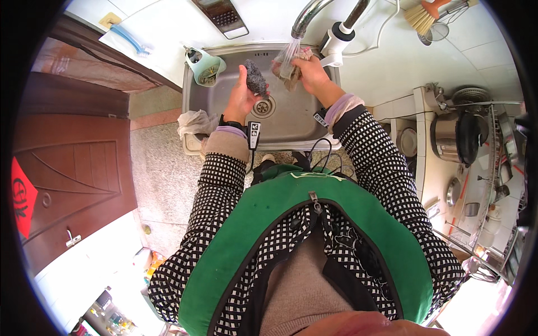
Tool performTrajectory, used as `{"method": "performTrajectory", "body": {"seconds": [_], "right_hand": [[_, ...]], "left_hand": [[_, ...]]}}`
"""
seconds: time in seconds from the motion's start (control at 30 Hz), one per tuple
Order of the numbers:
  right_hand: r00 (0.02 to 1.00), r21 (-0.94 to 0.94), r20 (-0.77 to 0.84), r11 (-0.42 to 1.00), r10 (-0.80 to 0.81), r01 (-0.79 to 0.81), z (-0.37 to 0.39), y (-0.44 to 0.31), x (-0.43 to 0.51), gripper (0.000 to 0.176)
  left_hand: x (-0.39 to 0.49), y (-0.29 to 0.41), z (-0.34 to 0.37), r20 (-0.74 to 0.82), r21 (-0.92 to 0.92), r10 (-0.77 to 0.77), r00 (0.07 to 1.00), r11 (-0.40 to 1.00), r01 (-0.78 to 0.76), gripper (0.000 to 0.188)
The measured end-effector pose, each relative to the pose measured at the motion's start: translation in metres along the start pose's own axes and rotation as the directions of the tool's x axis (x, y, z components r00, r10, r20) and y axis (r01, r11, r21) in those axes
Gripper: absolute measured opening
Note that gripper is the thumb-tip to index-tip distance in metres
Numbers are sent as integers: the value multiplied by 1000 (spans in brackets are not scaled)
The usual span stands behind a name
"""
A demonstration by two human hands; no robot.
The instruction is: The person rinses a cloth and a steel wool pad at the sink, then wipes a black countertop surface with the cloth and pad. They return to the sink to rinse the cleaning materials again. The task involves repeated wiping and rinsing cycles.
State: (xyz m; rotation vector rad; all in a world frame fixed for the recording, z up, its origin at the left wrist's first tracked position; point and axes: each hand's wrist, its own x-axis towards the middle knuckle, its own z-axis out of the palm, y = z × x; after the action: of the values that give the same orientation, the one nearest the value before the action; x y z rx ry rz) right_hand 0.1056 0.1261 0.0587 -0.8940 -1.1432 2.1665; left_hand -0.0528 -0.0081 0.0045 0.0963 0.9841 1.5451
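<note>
My left hand (pixel 241 101) holds a dark grey scouring pad (pixel 255 78) above the stainless steel sink (pixel 290 122), near the drain (pixel 263 107). At the sink's back right, my right hand (pixel 312 74) grips a wet brownish cloth (pixel 293 72). Water from the curved metal faucet (pixel 299 29) runs onto this cloth. A pale green plastic holder (pixel 206 67) with a wire scourer inside hangs at the sink's back left corner. Over the left front rim lies a whitish cloth (pixel 196 122).
A metal grater (pixel 222 17) and a blue brush (pixel 128 38) are on the back wall. A bristle brush (pixel 421 19) and small strainers hang at the upper right. Racks with a large pot (pixel 447 136) stand right; a brown door (pixel 80 176) is left.
</note>
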Motion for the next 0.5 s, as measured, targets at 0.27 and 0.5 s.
{"method": "performTrajectory", "body": {"seconds": [0.27,0.5], "right_hand": [[970,38,-211,993,116,-111,-50,30,-7,46],[943,-170,-316,971,108,-168,-81,32,4,49]], "left_hand": [[15,-1,40,196,150,-3,981,988,-27,35],[22,-14,52,-104,321,40,994,947,-5,51]]}}
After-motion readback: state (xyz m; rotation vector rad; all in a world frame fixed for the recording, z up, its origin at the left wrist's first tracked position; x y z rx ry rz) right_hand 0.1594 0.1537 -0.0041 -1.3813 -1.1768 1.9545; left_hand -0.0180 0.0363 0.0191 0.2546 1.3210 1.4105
